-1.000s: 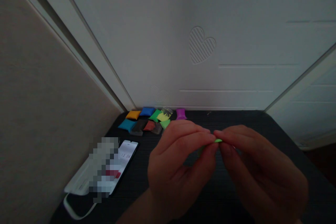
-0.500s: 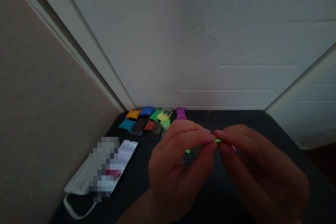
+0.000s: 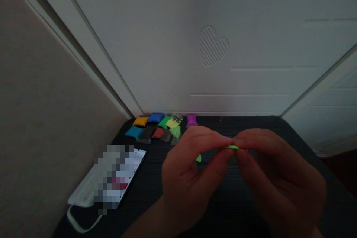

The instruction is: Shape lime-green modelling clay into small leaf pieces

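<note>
A small, thin piece of bright green clay (image 3: 233, 147) is held up over the dark table. My left hand (image 3: 192, 173) pinches it between thumb and fingers from the left. From the other side my right hand (image 3: 281, 176) grips it the same way, so the fingertips of both hands nearly meet. Fingers cover most of the clay. Another bright green piece (image 3: 199, 158) shows behind my left hand, partly hidden by it. Farther back lies a light green clay packet (image 3: 175, 132), close to my left hand in the picture.
Several clay packets lie along the table's back left, among them a blue packet (image 3: 155, 118), an orange packet (image 3: 141, 121) and a purple packet (image 3: 192, 120). A phone (image 3: 136, 163) and a white face mask (image 3: 82, 193) are at the left. A white panel (image 3: 139, 44) rises behind the table (image 3: 156, 178).
The fingertips have shifted slightly along the green clay, and more of its edge shows between them. My left hand has moved a little to the right. The view has tilted very slightly.
</note>
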`<state>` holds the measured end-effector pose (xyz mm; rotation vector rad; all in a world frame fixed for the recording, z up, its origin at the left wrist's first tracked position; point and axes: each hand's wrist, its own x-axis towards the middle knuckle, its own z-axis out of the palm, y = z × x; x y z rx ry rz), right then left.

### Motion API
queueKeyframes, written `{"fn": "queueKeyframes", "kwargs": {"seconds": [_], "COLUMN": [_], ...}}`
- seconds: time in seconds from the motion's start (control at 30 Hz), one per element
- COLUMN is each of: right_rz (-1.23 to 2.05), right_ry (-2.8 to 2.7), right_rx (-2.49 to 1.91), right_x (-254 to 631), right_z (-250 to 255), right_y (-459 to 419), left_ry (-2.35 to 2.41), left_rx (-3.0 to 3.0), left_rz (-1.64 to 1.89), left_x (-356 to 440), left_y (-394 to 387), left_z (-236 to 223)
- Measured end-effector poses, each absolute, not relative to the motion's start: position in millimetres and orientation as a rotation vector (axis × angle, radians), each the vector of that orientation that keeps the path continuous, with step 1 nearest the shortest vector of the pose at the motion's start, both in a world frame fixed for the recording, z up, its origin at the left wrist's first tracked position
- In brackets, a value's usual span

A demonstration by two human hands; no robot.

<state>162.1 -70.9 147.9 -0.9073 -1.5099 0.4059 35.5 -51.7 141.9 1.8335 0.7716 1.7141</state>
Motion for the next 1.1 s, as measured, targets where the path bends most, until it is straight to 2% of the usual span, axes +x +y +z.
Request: {"fn": "queueKeyframes", "kwargs": {"seconds": [0.63, 0.87, 1.1], "right_rz": [0.123, 0.254, 0.202], "right_ry": [-1.662, -1.546, -1.590], "right_rx": [-0.891, -0.904, -0.860], "right_x": [167.1, 161.7, 164.4], "right_z": [142.5, 143.0, 143.2], "right_y": [-65.4, -66.0, -64.4], "left_ry": [0.852, 0.854, 0.863], "left_rx": [1.832, 1.834, 1.827], "left_rz": [1.777, 1.758, 1.734], "left_x": [38.9, 37.7, 36.9], "left_y": [-55.1, -56.0, -56.3], "left_z": [141.9, 139.3, 140.0]}}
